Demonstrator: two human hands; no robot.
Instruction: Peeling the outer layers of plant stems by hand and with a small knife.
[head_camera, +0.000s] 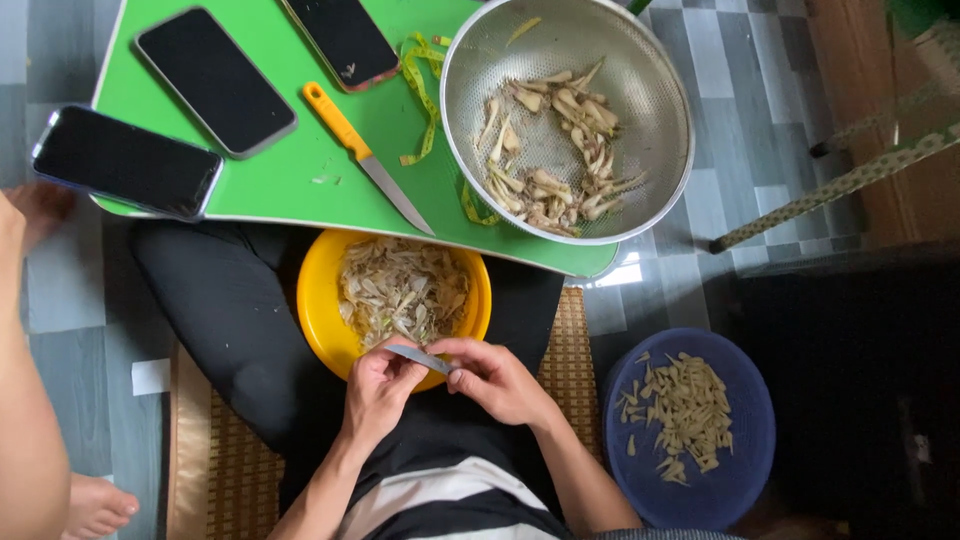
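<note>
Both hands, left hand (378, 388) and right hand (497, 381), pinched a slim grey blade (420, 358) over the round yellow plastic bowl (318, 300) of peelings, beyond which unpeeled roots filled the steel colander (660, 90), so much seemingly remained.

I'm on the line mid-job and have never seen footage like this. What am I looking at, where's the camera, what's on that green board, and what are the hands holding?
There is no machine here: one camera on a seated person's head looks straight down. The left hand and right hand meet over the lap and together hold a small grey blade. Just above them sits a yellow bowl of pale peelings. The green board carries three dark phones, an orange-handled knife, a yellow tape measure and a metal colander of pale stalk pieces. A blue lid with cut pieces lies on the floor at the right. Another person's arm and foot show at the left edge.
</note>
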